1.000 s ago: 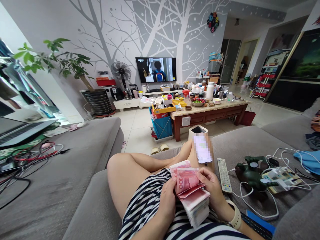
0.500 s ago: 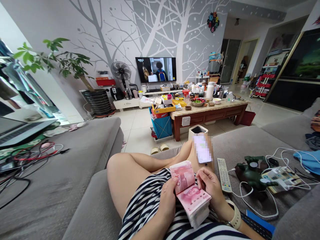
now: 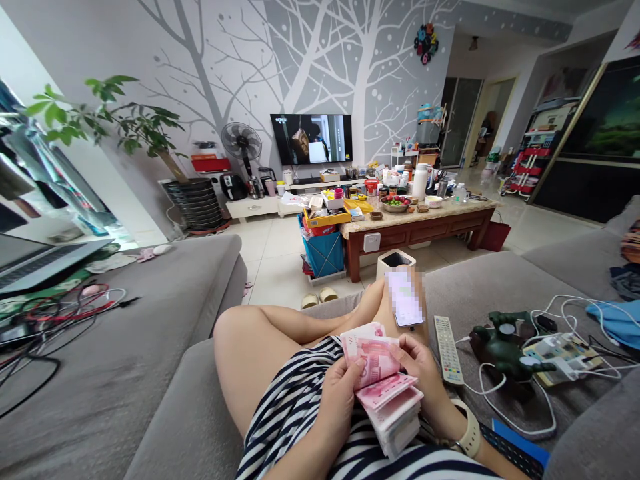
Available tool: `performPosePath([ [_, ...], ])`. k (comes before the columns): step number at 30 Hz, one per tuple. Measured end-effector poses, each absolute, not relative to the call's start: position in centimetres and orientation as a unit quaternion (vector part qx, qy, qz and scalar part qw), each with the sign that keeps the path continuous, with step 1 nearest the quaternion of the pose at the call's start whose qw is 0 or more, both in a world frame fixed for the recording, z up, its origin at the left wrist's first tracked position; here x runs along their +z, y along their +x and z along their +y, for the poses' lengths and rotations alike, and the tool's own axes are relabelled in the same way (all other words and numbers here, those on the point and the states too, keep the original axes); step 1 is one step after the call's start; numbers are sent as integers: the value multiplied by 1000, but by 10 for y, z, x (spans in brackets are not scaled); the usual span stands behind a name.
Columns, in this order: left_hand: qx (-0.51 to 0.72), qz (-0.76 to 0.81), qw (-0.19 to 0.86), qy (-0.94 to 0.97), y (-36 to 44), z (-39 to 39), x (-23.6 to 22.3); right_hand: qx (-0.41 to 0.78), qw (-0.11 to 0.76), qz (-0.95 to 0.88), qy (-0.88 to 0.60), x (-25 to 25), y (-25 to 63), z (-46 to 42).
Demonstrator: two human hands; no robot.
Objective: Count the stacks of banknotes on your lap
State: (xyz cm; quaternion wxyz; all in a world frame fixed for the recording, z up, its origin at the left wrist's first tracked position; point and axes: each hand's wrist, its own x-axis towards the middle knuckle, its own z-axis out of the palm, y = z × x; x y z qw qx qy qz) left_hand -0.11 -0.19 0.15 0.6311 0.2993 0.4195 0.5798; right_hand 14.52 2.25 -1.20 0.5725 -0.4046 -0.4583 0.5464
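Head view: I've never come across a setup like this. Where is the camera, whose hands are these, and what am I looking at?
There is no machine here. The camera sits on a person's head and looks forward and down, so these are the wearer's own bare hands over their lap. The left hand grips a bundle of pinkish banknotes, while the right hand has its fingers at the edge of a note. On the grey sofa to the right lie a remote control and a power strip with white cables. A phone, partly blurred out, rests at the leg. Farther off stand a cluttered coffee table and a television.
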Motion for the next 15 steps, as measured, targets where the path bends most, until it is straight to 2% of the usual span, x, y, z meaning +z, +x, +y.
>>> performPosePath([
  [15,609,457,554,337,-3,3,-3,537,586,-455,-400,-12,146,20],
])
